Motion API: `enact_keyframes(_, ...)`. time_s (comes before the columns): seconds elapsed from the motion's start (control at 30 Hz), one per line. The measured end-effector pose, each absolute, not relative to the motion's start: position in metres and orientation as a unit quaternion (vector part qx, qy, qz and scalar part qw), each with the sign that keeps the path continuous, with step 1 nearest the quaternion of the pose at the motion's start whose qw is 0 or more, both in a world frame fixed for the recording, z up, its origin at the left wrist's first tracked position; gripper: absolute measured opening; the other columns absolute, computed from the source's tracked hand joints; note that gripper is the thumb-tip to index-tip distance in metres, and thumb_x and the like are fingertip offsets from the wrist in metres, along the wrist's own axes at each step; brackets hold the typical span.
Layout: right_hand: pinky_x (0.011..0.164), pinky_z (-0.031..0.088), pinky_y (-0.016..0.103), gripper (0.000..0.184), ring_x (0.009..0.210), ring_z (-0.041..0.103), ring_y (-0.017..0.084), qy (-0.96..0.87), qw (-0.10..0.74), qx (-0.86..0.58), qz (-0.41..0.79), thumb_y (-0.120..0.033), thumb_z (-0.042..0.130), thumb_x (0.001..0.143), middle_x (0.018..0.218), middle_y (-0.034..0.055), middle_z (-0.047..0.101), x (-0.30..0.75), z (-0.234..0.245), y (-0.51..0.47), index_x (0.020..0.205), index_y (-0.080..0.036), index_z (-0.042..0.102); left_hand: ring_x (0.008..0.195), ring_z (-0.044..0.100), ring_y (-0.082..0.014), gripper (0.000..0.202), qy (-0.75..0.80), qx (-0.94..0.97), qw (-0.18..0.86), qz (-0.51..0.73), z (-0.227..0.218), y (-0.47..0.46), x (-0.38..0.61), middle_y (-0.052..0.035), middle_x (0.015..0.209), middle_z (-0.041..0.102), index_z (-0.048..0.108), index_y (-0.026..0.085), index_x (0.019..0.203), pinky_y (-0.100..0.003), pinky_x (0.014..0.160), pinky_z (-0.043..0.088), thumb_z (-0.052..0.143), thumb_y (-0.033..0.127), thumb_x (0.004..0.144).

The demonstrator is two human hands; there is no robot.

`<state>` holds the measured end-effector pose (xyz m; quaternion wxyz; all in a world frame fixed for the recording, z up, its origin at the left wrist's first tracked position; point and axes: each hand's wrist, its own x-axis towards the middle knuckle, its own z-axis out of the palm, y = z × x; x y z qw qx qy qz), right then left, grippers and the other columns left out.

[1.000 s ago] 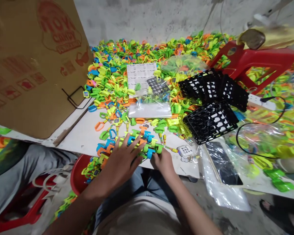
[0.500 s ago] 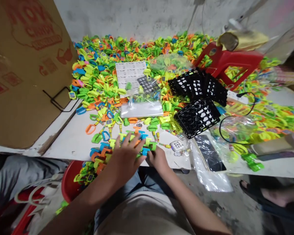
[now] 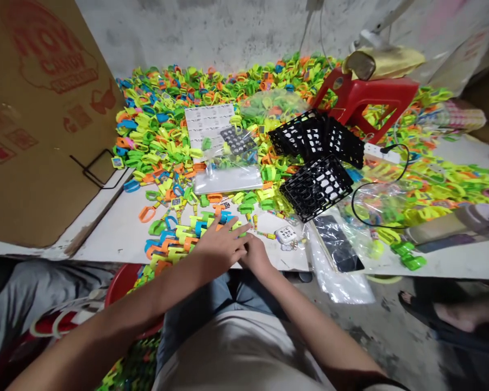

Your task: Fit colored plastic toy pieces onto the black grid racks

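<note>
Tight rows of plastic toy watches [image 3: 173, 239] in blue, green, yellow and orange lie at the table's front edge. My left hand [image 3: 220, 241] rests over their right end, fingers spread and stretched out. Just to its right, my right hand [image 3: 256, 254] is curled closed, its fingertips close against the left hand. Whatever the right fingers hold, if anything, is hidden. Loose toy watches [image 3: 157, 225] lie behind the rows, near an orange one [image 3: 147, 213]. A white case with black markings [image 3: 286, 234] sits right of my hands.
A big heap of toy watches [image 3: 155, 119] fills the back. Black plastic trays [image 3: 318, 187], a red stool [image 3: 375, 98], a phone [image 3: 340, 244] and clear bags [image 3: 342, 285] are to the right. A cardboard box [image 3: 44, 136] stands left, above a red basin [image 3: 120, 282].
My left hand has moved right along the rows, toward my right hand, uncovering more watches. The view has shifted slightly.
</note>
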<state>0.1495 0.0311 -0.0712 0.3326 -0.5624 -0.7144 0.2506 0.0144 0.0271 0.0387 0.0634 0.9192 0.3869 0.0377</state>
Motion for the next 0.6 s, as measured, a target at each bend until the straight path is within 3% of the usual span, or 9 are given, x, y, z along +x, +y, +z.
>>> enact_keyframes(0.17, 0.065, 0.043, 0.023, 0.020, 0.070, 0.057, 0.016, -0.690, 0.375, -0.535, 0.310, -0.027, 0.049, 0.079, 0.080, 0.0073, 0.065, 0.158, -0.071, 0.029, 0.084, -0.014, 0.063, 0.138, 0.024, -0.0253, 0.048, 0.443, 0.882, 0.145, 0.071, 0.061, 0.018, -0.017, 0.0004, 0.145, 0.037, 0.037, 0.033, 0.138, -0.053, 0.113, 0.001, 0.041, 0.042, 0.091)
enact_keyframes(0.27, 0.062, 0.043, 0.023, 0.025, 0.065, 0.055, 0.015, -0.675, 0.380, -0.525, 0.353, -0.032, 0.051, 0.077, 0.075, 0.0053, 0.064, 0.169, -0.070, 0.031, 0.089, -0.013, 0.063, 0.139, 0.020, -0.0240, 0.049, 0.569, 0.783, 0.154, 0.200, 0.064, 0.003, -0.067, 0.0001, 0.148, 0.032, 0.039, 0.033, 0.137, -0.050, 0.114, 0.006, 0.037, 0.048, 0.090)
enact_keyframes(0.37, 0.058, 0.042, 0.023, 0.031, 0.060, 0.053, 0.014, -0.650, 0.385, -0.533, 0.381, -0.033, 0.052, 0.074, 0.072, 0.0035, 0.063, 0.178, -0.069, 0.033, 0.096, -0.013, 0.061, 0.131, 0.038, -0.0239, 0.053, 0.665, 0.596, 0.224, 0.390, 0.039, -0.015, -0.113, -0.0065, 0.140, 0.044, 0.050, 0.024, 0.128, -0.043, 0.111, 0.025, 0.041, 0.054, 0.085)
enact_keyframes(0.43, 0.056, 0.042, 0.022, 0.028, 0.059, 0.053, 0.013, -0.651, 0.384, -0.527, 0.388, -0.034, 0.052, 0.074, 0.069, 0.0028, 0.061, 0.177, -0.068, 0.033, 0.091, -0.013, 0.061, 0.117, 0.053, -0.0270, 0.063, 0.695, 0.456, 0.296, 0.470, 0.012, -0.024, -0.129, -0.0121, 0.127, 0.056, 0.054, 0.018, 0.120, -0.044, 0.102, 0.039, 0.053, 0.060, 0.074)
enact_keyframes(0.5, 0.055, 0.041, 0.022, 0.024, 0.058, 0.052, 0.013, -0.665, 0.383, -0.515, 0.383, -0.035, 0.051, 0.075, 0.066, 0.0026, 0.060, 0.173, -0.067, 0.033, 0.082, -0.014, 0.060, 0.105, 0.060, -0.0281, 0.066, 0.685, 0.397, 0.355, 0.498, -0.014, -0.029, -0.130, -0.0144, 0.114, 0.064, 0.057, 0.014, 0.111, -0.042, 0.092, 0.047, 0.064, 0.058, 0.062)
enact_keyframes(0.6, 0.056, 0.041, 0.023, 0.023, 0.060, 0.053, 0.014, -0.673, 0.394, -0.513, 0.359, -0.036, 0.050, 0.075, 0.067, 0.0042, 0.061, 0.165, -0.067, 0.033, 0.075, -0.015, 0.058, 0.095, 0.063, -0.0273, 0.052, 0.676, 0.412, 0.376, 0.482, -0.037, -0.031, -0.117, -0.0124, 0.100, 0.069, 0.062, 0.014, 0.095, -0.038, 0.083, 0.051, 0.069, 0.047, 0.056)
